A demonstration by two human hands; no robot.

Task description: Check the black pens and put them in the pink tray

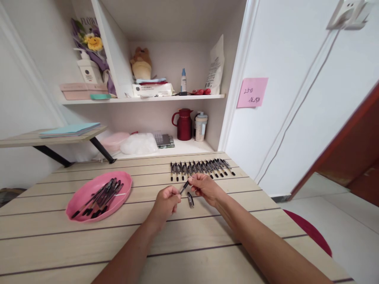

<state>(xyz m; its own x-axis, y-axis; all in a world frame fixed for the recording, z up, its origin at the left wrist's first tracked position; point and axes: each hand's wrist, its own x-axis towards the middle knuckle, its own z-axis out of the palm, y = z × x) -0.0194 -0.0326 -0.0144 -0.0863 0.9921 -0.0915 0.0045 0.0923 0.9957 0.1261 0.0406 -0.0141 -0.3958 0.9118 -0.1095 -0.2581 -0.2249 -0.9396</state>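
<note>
Left hand [168, 201] and right hand [204, 188]: fingers closed on opposite ends of one pen [184, 186] — the clock centre. Pen cap [190, 200]: 5 o'clock, on the tabletop [189, 232]. Pink tray [128, 182]: 9 o'clock, containing piled pens [103, 197]. Pen row [194, 169]: 1 o'clock. Lower shelf [177, 148]: 12 o'clock — holds red jug [184, 126], pale cup [200, 130].

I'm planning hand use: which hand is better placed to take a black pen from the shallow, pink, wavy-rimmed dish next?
Likely the left hand: it's nearer the dish than the right hand. Both hold one slim dark pen.
</note>
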